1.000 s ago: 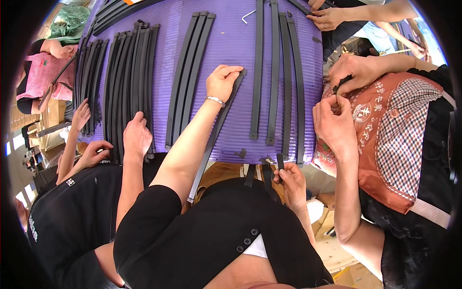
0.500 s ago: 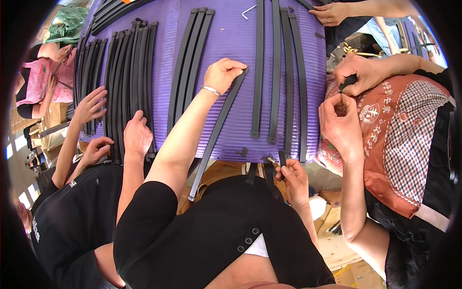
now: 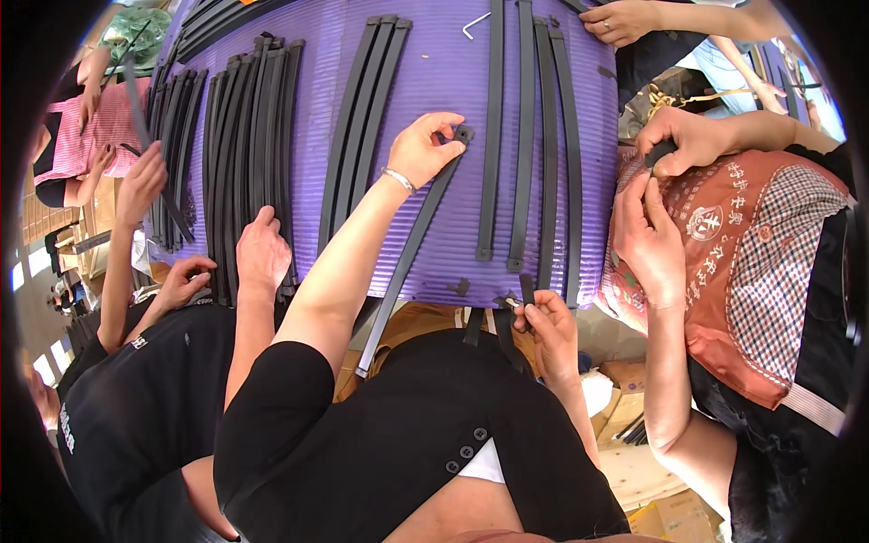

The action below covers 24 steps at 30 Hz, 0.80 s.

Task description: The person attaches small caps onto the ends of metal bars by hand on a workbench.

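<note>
Pink stripes cover an apron (image 3: 109,127) at far left; beside it a co-worker's hand (image 3: 142,184) holds a blurred strip (image 3: 137,104). Next, a black bundle (image 3: 253,154) lies on the purple bench (image 3: 444,81), another hand (image 3: 263,252) at its near end. Three strips (image 3: 363,127) lie side by side to its right. My left grip (image 3: 425,149) closes thumb and finger loosely on the top end of a long strip (image 3: 415,244), which slants toward me past the bench's near edge. Right of it lie a hex key (image 3: 476,22) and four strips (image 3: 520,136). Below these, my right grip (image 3: 548,330) pinches a short black piece (image 3: 527,290) at the edge. Beyond, a neighbour's hands (image 3: 654,237) hold a dark scrap (image 3: 661,154).
</note>
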Each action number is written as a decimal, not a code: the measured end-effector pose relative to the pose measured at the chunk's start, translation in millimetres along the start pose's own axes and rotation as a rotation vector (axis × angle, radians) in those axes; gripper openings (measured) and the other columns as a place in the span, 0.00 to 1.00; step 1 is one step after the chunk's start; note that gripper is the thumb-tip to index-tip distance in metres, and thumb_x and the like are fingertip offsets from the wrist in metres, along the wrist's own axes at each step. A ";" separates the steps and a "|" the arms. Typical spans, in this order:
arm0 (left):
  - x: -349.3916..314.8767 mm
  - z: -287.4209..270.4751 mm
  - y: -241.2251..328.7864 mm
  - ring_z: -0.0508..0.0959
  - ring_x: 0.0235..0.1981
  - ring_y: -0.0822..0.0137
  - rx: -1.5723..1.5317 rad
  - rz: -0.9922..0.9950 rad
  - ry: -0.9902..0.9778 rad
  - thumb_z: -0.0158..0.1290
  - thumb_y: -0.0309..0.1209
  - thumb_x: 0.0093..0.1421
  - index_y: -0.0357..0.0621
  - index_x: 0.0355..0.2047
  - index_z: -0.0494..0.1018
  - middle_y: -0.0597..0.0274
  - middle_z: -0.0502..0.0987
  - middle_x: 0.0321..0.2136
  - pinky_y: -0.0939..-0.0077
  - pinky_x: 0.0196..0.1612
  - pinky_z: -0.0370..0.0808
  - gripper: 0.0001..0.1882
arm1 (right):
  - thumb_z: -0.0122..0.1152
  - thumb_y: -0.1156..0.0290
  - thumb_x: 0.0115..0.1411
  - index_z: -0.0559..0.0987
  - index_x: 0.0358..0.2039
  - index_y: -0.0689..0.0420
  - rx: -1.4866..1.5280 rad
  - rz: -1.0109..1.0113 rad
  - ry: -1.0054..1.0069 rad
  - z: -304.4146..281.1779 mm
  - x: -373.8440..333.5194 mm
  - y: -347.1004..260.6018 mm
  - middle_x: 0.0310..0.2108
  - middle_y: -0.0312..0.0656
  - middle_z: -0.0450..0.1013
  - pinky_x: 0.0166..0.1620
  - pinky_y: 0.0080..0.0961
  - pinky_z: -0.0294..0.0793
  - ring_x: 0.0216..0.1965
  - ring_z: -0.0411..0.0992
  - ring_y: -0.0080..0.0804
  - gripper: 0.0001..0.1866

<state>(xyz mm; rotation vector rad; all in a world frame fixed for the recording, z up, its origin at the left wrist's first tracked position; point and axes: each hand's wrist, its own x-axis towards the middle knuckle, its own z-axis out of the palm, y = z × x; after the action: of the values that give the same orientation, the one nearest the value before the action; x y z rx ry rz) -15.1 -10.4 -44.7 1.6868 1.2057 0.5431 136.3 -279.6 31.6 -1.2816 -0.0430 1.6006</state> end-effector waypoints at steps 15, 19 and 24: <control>-6.9 10.5 0.2 0.74 0.27 0.68 0.017 0.056 0.263 0.57 0.34 0.48 0.49 0.33 0.77 0.63 0.75 0.27 0.74 0.33 0.71 0.11 | 0.53 0.76 0.56 0.67 0.36 0.59 -0.044 -0.100 -0.020 8.7 0.6 22.1 0.29 0.38 0.71 0.27 0.11 0.64 0.27 0.67 0.19 0.08; -8.3 -3.2 6.5 0.74 0.28 0.72 -0.032 -0.079 0.161 0.58 0.31 0.47 0.46 0.31 0.78 0.64 0.76 0.26 0.79 0.34 0.70 0.09 | 0.53 0.76 0.56 0.67 0.36 0.59 -0.056 -0.133 0.002 18.4 -6.5 35.3 0.29 0.39 0.71 0.25 0.10 0.63 0.27 0.67 0.18 0.07; 6.4 -2.3 6.5 0.74 0.28 0.75 -0.021 -0.179 0.023 0.58 0.29 0.47 0.44 0.29 0.77 0.66 0.77 0.25 0.81 0.34 0.69 0.08 | 0.53 0.75 0.57 0.66 0.36 0.59 -0.048 -0.093 -0.019 10.9 -2.3 32.4 0.30 0.39 0.71 0.22 0.09 0.60 0.27 0.67 0.17 0.07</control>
<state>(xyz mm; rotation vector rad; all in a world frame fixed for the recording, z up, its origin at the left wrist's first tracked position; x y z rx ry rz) -11.2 -4.0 -38.9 1.5400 1.3481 0.4648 106.2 -290.4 19.1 -1.2832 -0.1518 1.5407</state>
